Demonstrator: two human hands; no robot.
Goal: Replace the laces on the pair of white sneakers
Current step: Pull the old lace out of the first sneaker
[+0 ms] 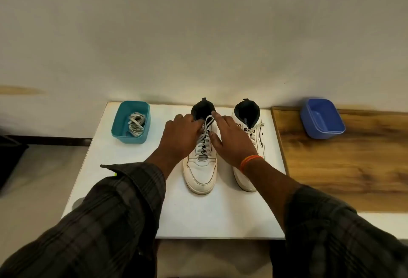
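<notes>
- The left sneaker [200, 163] sits toe-toward-you on the white board [123, 180], still fully laced with its old lace [204, 138], so I'd say this is the very start: undoing the top before pulling the lace out.
- Left hand [180, 136] is draped over the shoe's left side, fingers curled in at the collar. Looks like it's got the lace end or the tongue, but can't tell which, its fingertips are hidden.
- Right hand [229, 138] is mostly flat and relaxed, index finger stretched to the loop at the top eyelets, thumb against the lacing. Touching, not really gripping anything.
- Tip: hold the collar steady with one hand and loosen from the top eyelets down, one crossing at a time. Yanking just bunches it.
- The right sneaker [248, 143] stands just beside it, also laced, so that's round two.
- Fresh laces [135, 124] wait in the teal tub [120, 126] to the left. The blue tub [322, 121] off right on the wood surface [344, 167] is probably for the old ones.
</notes>
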